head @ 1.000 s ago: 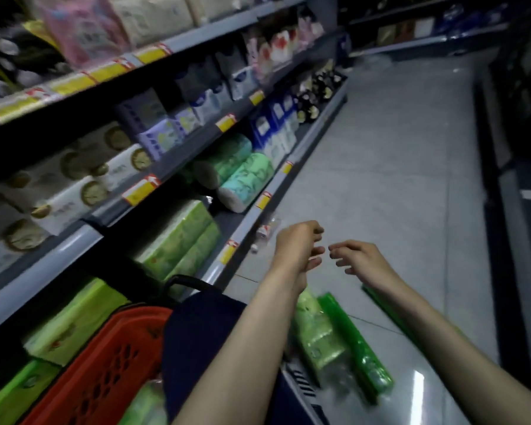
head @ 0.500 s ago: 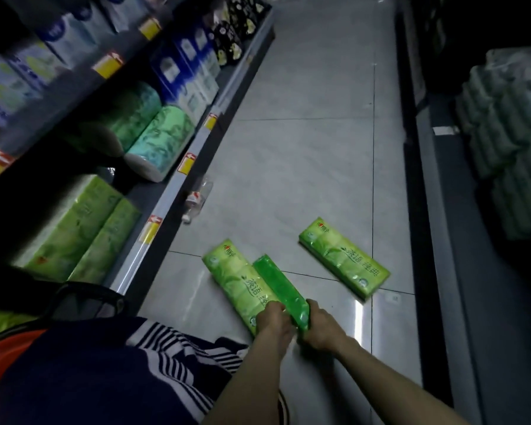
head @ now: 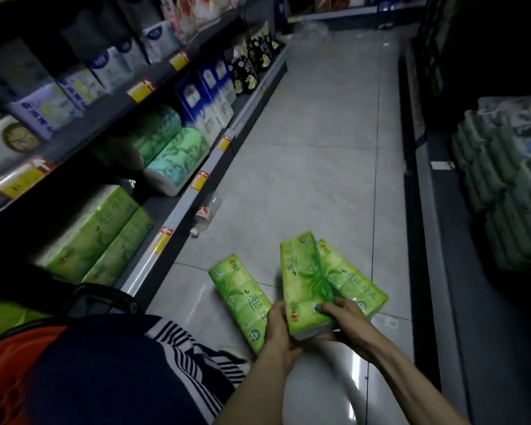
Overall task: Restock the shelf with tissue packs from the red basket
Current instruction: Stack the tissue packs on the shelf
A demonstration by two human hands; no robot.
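Both my hands grip the near end of a green tissue pack (head: 304, 280), raised off the floor. My left hand (head: 278, 329) holds its left side and my right hand (head: 341, 317) curls over its right side. A second green pack (head: 242, 299) lies flat on the floor tiles to the left. A third green pack (head: 356, 280) lies on the floor behind the held one, partly hidden. The red basket (head: 10, 372) shows at the lower left, mostly covered by my knee. The bottom shelf (head: 172, 216) on the left holds larger green tissue packs (head: 95, 231).
An empty plastic bottle (head: 204, 214) lies on the floor by the shelf edge. Green tissue rolls (head: 169, 154) and blue-white packs (head: 209, 96) fill the shelf further along. Stacked green packs (head: 503, 191) stand at the right. The grey tiled aisle (head: 313, 133) runs ahead.
My hands reached down to the packs on the floor, took hold of the middle one and lifted its near end up. The view swung down to the floor.
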